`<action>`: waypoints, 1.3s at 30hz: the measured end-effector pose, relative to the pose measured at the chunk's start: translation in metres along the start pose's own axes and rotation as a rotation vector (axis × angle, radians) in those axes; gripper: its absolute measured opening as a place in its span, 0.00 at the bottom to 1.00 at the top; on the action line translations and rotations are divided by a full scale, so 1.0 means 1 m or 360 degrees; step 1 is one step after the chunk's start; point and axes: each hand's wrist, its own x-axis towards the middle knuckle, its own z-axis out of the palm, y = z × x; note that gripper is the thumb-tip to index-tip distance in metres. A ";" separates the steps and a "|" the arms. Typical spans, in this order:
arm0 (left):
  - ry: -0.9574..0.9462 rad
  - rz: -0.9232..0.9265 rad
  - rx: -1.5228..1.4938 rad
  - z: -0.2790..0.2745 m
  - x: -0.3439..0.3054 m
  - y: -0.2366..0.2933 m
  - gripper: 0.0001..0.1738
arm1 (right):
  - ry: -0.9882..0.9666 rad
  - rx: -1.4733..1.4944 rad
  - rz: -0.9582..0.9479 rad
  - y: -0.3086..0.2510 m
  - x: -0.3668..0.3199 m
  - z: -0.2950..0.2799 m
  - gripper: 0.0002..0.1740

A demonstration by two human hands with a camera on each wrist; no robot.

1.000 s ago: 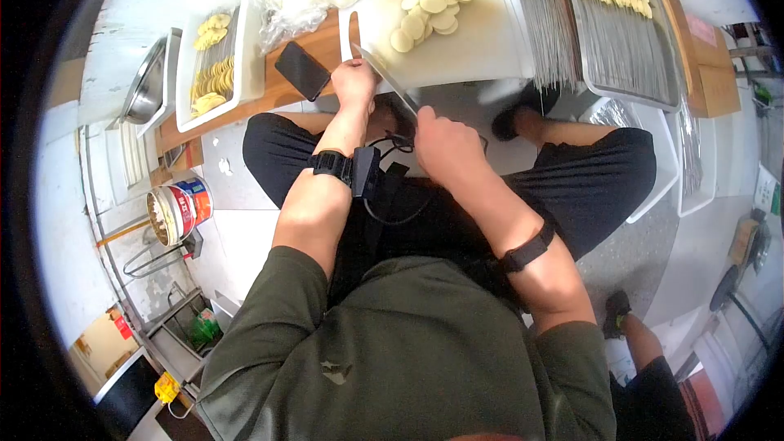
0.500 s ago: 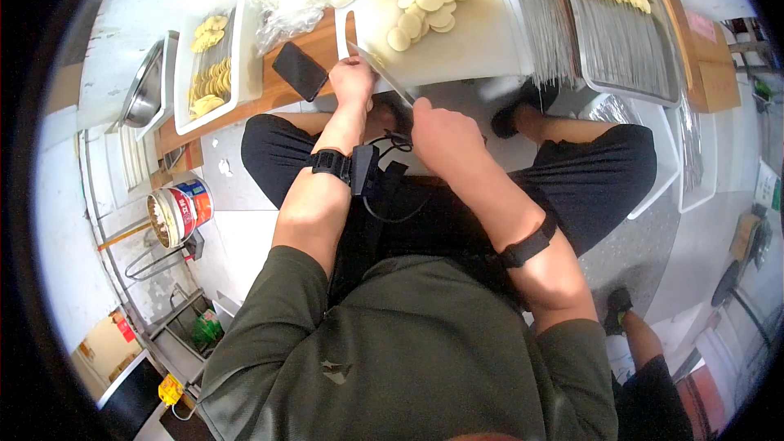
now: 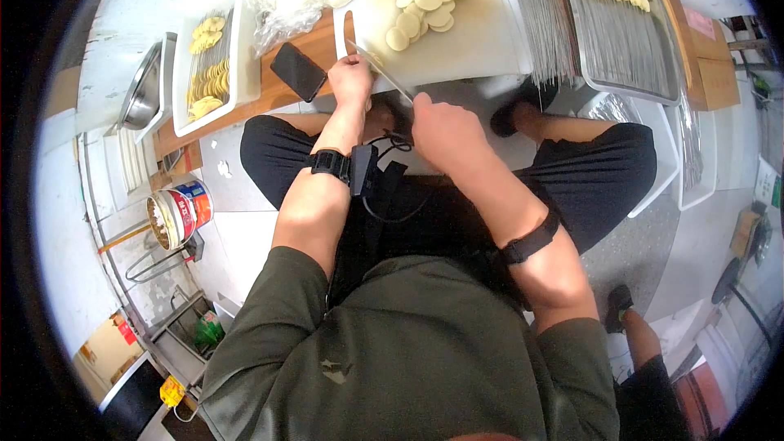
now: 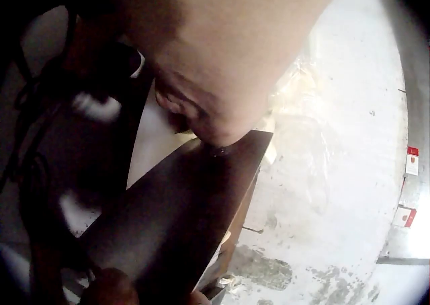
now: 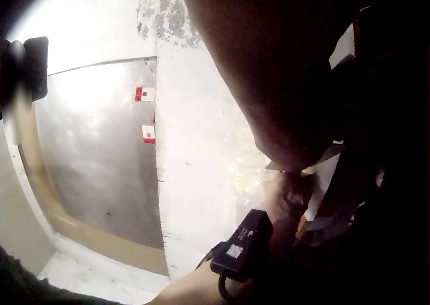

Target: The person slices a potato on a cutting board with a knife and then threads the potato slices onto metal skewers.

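Note:
My right hand (image 3: 447, 135) grips a knife (image 3: 394, 82) by its handle, the blade slanting up and left toward the other hand. Broad and dark, the blade (image 4: 168, 217) fills much of the left wrist view. At the near left corner of the white cutting board (image 3: 490, 57), my left hand (image 3: 351, 82) has its fingers curled right beside the blade. It holds a pale yellow piece of potato (image 5: 309, 172), mostly hidden by the fingers and blade. Farther back on the board lies a loose pile of potato slices (image 3: 426, 2).
A black phone (image 3: 298, 72) lies left of the board, near a clear bag (image 3: 290, 0). Skewered slices fill part of a white tray (image 3: 245, 73) at left and a metal tray (image 3: 625, 49) at right. Thin metal skewers (image 3: 543, 24) line the board's right side.
The knife and right hand have shifted slightly up and left, along the left hand. The left hand has stayed almost in place at the board's corner.

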 end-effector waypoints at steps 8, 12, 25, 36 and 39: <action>0.0020 0.0536 0.0058 -0.004 -0.006 -0.006 0.11 | 0.0032 0.0032 -0.0006 0.001 0.005 0.002 0.08; -0.0029 -0.0132 -0.0127 0.000 -0.001 0.002 0.11 | 0.0001 0.0048 -0.0012 0.002 0.007 0.005 0.09; -0.0032 -0.0063 0.0092 -0.007 -0.008 0.015 0.15 | -0.0055 0.0006 0.0075 0.008 0.011 0.018 0.09; -0.0635 -0.0396 -0.1271 -0.031 0.007 -0.011 0.16 | 0.0118 0.0543 0.0311 0.024 -0.002 -0.001 0.18; -0.0822 -0.0358 -0.1502 -0.039 0.007 -0.007 0.18 | 0.0219 0.0733 0.0362 0.031 -0.006 -0.001 0.19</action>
